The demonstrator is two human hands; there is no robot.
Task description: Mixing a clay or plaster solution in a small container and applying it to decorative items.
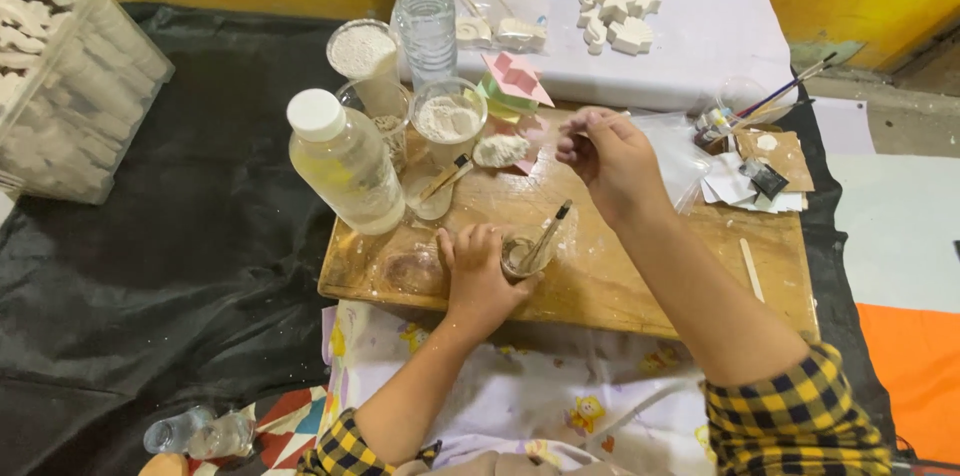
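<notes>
My left hand [476,271] wraps around a small clear cup [520,256] on the wooden board [640,276]. A brush [548,231] leans inside that cup. Above the board, my right hand [608,158] hovers with fingertips pinched together near a small heap of white powder [500,149]; whether anything is between the fingers I cannot tell. Beside the heap stands a clear cup of white powder [448,121], and in front of it a cup with a stick [440,183].
A white-capped bottle [345,164] of pale liquid and a red-capped water bottle [424,21] stand at the board's left and back. White plaster figures [612,16] lie on a white sheet. Brushes [780,91] and paper scraps lie right; a clear bin [70,76] sits far left.
</notes>
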